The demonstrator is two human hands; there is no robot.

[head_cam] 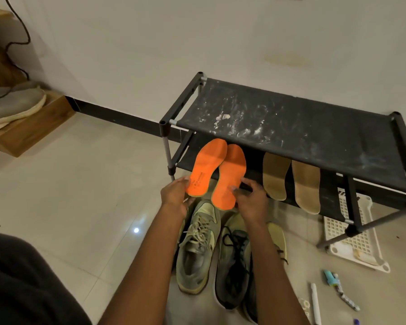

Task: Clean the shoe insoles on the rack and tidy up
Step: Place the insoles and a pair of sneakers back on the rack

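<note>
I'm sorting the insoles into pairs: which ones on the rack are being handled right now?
The two orange insoles at the rack's left end: the left hand and right hand each hold one heel. The tan insoles beside them lie untouched.

Dim warm light, floor tile point(136, 230) glare, edges perhaps slightly warped.

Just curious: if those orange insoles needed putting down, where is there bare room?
The dusty top shelf is bare. So is the floor left of the rack. Crowded: the lower shelf beside the tan insoles and the floor around the shoes.
</note>
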